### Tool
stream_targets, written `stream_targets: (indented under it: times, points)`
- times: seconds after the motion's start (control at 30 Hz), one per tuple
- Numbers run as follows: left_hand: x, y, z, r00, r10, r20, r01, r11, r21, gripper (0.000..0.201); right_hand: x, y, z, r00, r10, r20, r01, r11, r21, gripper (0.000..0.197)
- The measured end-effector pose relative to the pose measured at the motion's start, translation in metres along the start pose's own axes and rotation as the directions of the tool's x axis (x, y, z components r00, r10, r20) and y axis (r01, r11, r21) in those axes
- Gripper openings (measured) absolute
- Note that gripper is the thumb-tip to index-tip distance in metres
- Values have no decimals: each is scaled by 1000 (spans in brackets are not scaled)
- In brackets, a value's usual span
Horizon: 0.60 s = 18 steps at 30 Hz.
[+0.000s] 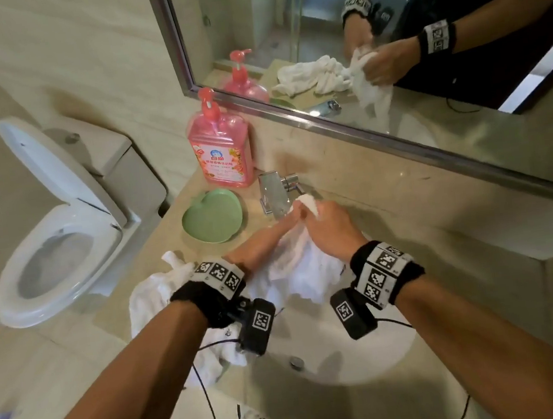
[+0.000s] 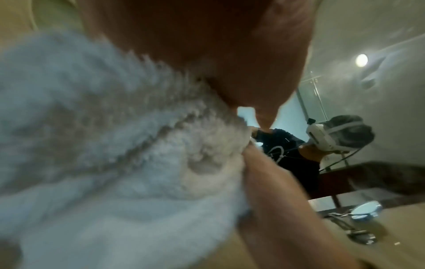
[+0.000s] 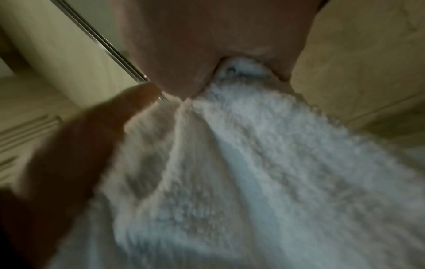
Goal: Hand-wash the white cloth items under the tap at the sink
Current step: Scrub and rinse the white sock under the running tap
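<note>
A white terry cloth (image 1: 304,268) hangs over the white sink basin (image 1: 354,362), bunched at its top between both hands just in front of the chrome tap (image 1: 275,192). My left hand (image 1: 283,224) grips the bunched end from the left. From the right, my right hand (image 1: 325,224) is closed round the same end. In the left wrist view the cloth (image 2: 115,154) fills the left side under my palm. The right wrist view shows the cloth (image 3: 264,172) pinched in my palm and fanning downward. More white cloth items (image 1: 160,291) lie heaped on the counter at the left.
A pink pump bottle of detergent (image 1: 221,146) and a green apple-shaped dish (image 1: 212,218) stand on the beige counter (image 1: 405,201) left of the tap. A mirror (image 1: 368,26) runs along the back wall. An open toilet (image 1: 55,248) sits to the left.
</note>
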<state>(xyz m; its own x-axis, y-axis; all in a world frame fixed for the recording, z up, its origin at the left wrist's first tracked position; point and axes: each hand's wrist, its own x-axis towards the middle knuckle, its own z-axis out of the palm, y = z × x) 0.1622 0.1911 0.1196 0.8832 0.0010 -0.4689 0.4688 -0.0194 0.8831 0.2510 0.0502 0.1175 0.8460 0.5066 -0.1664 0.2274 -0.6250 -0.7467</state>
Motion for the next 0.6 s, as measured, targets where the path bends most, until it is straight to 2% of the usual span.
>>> stream_targets:
  times: [0.03, 0.1, 0.13, 0.17, 0.27, 0.33, 0.37, 0.4, 0.47, 0.53, 0.6]
  points:
    - [-3, -1, -6, 998, -47, 31, 41, 987, 153, 40, -1, -3, -2, 1000, -30, -4, 30, 1000, -4, 47]
    - [-8, -2, -18, 991, -121, 53, 78, 860, 504, 30, 0, -8, -7, 993, -109, 50, 111, 993, -44, 49]
    - [-10, -4, -24, 987, -147, 63, 81, 803, 590, 34, 0, -10, -10, 983, -139, 122, 148, 987, -69, 48]
    - [-13, -6, -30, 982, -168, 92, 81, 800, 594, 36, 0, -10, -14, 967, -149, 205, 171, 981, -92, 46]
    - [-23, -7, -52, 972, -168, 166, 69, 873, 484, 47, 1, 7, -28, 924, -97, 369, 182, 962, -202, 41]
    - [-28, -13, -65, 987, -131, 89, 70, 864, 498, 45, -1, 21, -32, 923, -19, 385, 109, 971, -213, 36]
    - [-29, -16, -67, 995, -89, 48, 56, 878, 476, 43, -2, 25, -30, 927, 21, 374, 39, 987, -154, 36]
    - [-30, -18, -68, 999, -54, 7, 46, 914, 403, 44, -4, 28, -26, 935, 66, 350, -52, 997, -49, 35]
    - [-30, -18, -62, 999, 3, -37, 1, 993, 119, 53, -9, 26, -16, 958, 136, 250, -186, 965, 187, 29]
    - [-26, -10, -51, 993, 28, -113, -38, 995, -92, 68, -16, 13, 3, 988, 128, 88, -150, 932, 331, 19]
    - [-20, 2, -36, 965, -1, -264, -48, 983, -178, 68, -23, -12, 29, 997, 65, -50, -40, 916, 399, 22]
